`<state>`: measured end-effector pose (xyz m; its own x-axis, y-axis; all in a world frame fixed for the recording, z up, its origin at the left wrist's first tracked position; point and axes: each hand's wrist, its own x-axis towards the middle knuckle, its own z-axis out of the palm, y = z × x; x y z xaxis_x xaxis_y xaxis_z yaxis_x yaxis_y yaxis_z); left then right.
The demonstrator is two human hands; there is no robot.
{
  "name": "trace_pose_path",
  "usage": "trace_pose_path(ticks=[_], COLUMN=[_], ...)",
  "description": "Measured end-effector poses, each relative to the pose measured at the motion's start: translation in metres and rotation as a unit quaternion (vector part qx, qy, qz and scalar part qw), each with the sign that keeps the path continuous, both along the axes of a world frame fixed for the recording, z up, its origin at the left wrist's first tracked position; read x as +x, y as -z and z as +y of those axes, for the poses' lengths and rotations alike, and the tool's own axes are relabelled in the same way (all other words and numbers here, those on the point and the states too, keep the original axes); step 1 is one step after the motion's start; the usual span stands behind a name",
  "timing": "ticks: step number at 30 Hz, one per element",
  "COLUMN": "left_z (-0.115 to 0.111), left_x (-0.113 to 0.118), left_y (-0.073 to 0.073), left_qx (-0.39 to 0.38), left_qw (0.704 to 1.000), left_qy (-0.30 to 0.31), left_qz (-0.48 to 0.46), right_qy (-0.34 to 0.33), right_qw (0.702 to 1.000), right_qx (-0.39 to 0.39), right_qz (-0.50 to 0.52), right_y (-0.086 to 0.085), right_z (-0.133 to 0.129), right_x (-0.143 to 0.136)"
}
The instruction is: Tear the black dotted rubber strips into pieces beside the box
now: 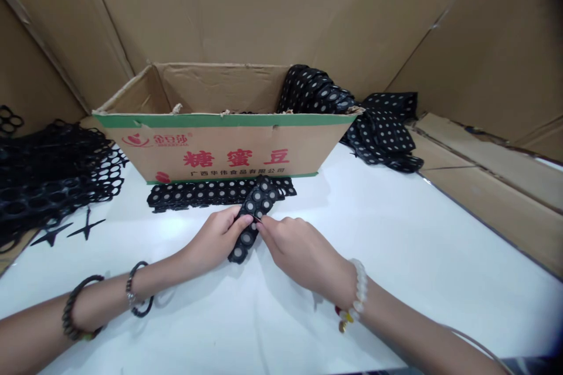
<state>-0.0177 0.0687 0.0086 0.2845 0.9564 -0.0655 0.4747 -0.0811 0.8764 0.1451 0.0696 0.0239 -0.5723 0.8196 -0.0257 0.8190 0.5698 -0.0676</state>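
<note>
A black strip with rows of round grey dots is held tilted above the white table, in front of the cardboard box. My left hand is closed on the strip's left edge, thumb on top. My right hand is closed in a pinch against the strip's right edge. Something thin shows at its fingertips, too small to name. Behind the held strip, more black dotted strips lie flat along the foot of the box.
The open cardboard box with red lettering stands at the back. Black dotted sheets hang over its right end onto the white table. At left is a pile of black perforated sheets, with star-shaped black scraps near it. Cardboard walls surround the table.
</note>
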Motion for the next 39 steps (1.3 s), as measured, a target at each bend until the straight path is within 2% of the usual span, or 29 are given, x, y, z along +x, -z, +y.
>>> trace_pose_path(ticks=[3, 7, 10, 15, 20, 21, 24, 26, 39], left_z=[-0.006, -0.014, -0.016, -0.011, -0.009, -0.008, -0.008, -0.008, -0.008], left_x=[0.003, 0.008, 0.008, 0.003, 0.001, 0.001, 0.002, 0.002, 0.003], left_y=[0.000, 0.000, 0.000, 0.000, 0.002, 0.003, 0.003, 0.003, 0.001], left_qx=[0.032, 0.065, 0.068, 0.060, 0.018, 0.015, 0.018, 0.013, 0.024], left_qw=[0.998, 0.990, 0.990, 0.994, 0.996, 0.996, 0.996, 0.997, 0.997], left_qy=[-0.016, -0.047, -0.048, -0.045, -0.070, -0.072, -0.081, -0.079, -0.060], left_qz=[0.059, 0.112, 0.112, 0.076, 0.046, 0.042, 0.029, 0.019, 0.031], right_qy=[0.008, 0.057, 0.051, 0.061, 0.195, 0.176, 0.054, 0.017, 0.031], right_qw=[1.000, 0.997, 0.997, 0.998, 0.978, 0.982, 0.990, 0.988, 0.979], right_qx=[0.001, -0.022, -0.036, 0.024, 0.067, 0.038, -0.068, -0.093, -0.140], right_qz=[-0.022, -0.047, -0.043, -0.019, 0.042, 0.061, 0.109, 0.121, 0.146], right_y=[0.000, -0.009, -0.012, -0.004, -0.013, -0.015, -0.016, -0.013, -0.005], right_z=[-0.005, -0.013, -0.015, -0.003, 0.015, 0.014, 0.005, -0.002, -0.003], right_x=[-0.007, -0.021, -0.026, -0.011, 0.016, 0.017, 0.015, 0.010, 0.009])
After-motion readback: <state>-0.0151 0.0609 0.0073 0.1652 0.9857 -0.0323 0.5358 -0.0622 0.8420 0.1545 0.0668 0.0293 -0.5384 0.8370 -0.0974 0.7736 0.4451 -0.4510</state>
